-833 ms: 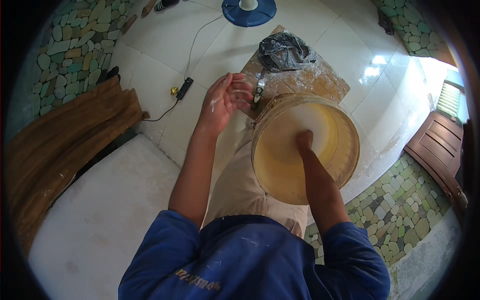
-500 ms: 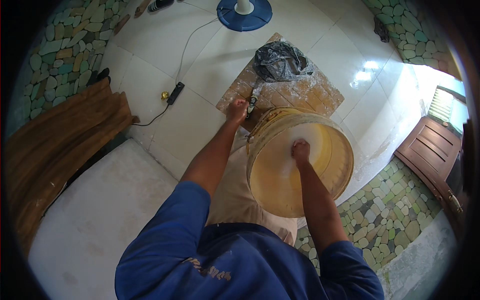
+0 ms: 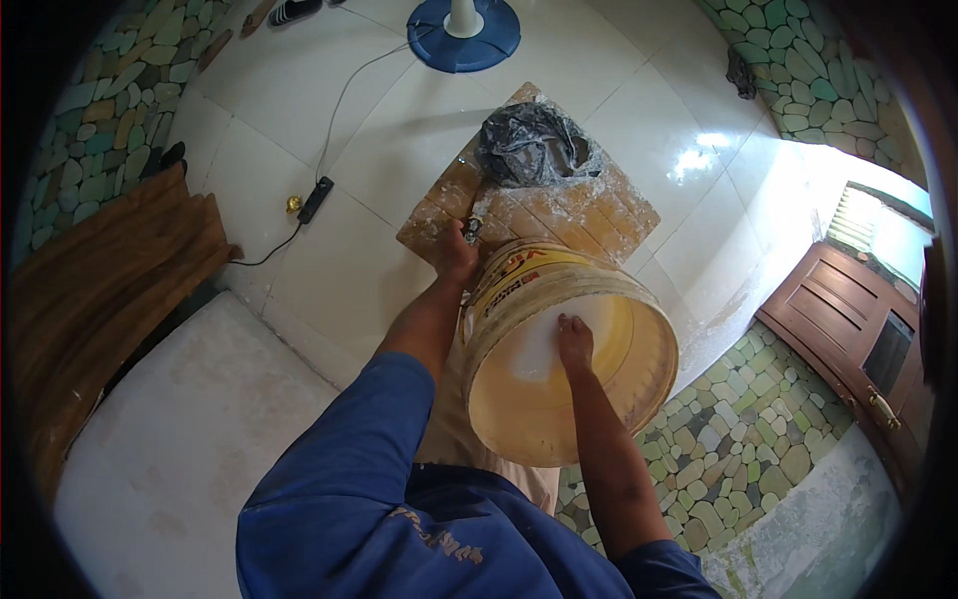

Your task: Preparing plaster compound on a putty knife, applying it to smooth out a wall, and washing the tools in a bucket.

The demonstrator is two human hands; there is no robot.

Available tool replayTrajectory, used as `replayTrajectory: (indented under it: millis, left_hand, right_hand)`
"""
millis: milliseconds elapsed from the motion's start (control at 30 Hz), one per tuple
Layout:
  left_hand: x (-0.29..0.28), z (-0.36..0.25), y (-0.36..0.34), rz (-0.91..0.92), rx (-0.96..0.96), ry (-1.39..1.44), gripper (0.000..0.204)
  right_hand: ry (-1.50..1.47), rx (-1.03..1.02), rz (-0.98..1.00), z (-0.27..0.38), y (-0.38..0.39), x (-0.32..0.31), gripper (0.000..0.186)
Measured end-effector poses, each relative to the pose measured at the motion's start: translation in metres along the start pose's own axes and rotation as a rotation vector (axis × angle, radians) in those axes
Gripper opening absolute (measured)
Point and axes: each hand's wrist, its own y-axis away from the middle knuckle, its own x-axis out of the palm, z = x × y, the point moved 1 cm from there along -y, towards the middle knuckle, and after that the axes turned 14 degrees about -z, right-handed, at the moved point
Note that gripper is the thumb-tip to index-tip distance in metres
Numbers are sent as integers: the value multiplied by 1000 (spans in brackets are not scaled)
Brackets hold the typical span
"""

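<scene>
A large yellow plastic bucket (image 3: 519,285) stands tilted in front of me, its wide mouth turned my way. My right hand (image 3: 574,339) reaches inside it, fingers closed, near a pale white patch (image 3: 536,344) on the inner surface. What those fingers hold, if anything, is hidden. Beside the bucket's far left side, my left hand (image 3: 457,250) is closed at the edge of a brown tiled board (image 3: 614,215). A small dark and metallic thing (image 3: 472,230) shows at its fingers, too small to name. A crumpled black plastic bag (image 3: 529,150) with greyish-white stuff lies on the board.
A blue round stand base (image 3: 464,45) is at the far side. A black power strip (image 3: 316,202) with its cable lies on the white tiles at left. Brown cloth (image 3: 120,270) drapes beside a whitish slab (image 3: 200,429). A wooden door (image 3: 838,309) is at right, beyond pebble flooring (image 3: 738,439).
The view has shifted, so the board and bag appear lower and further left. The bucket has turned, and more of its printed outer side shows. My right hand remains inside it.
</scene>
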Motion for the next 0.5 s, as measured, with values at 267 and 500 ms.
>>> replayTrajectory:
  millis: [267,500]
  left_hand:
    - [-18,1,-5,21,144,80,36]
    - [-144,-16,50,660,-565,817,19]
  right_hand:
    - [21,-156,-9,24,37,-39,33]
    - [117,-27,82,98,131,-146,28]
